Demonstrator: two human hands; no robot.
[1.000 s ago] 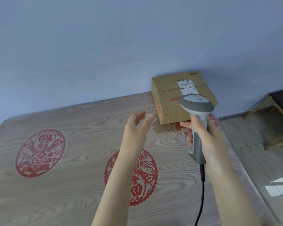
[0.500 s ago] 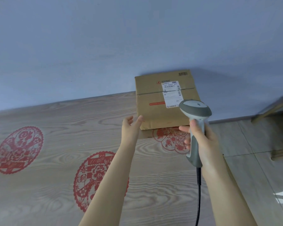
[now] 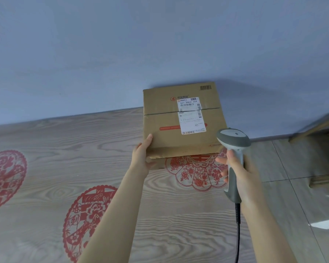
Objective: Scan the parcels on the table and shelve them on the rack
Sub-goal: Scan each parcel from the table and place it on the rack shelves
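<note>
Head camera looks forward and down, close over the table [image 3: 46,133].

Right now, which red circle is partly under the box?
The rightmost red circle, beside the scanner: the cardboard box covers its top edge. The other two lie further left, clear of the box.

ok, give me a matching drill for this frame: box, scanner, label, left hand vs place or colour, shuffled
1 box
2 scanner
3 label
4 left hand

A white, on the box top
B gripped in the right hand
C brown, at the table's far edge
D holds the box's near-left corner

Pairs: 1-C, 2-B, 3-A, 4-D
</note>
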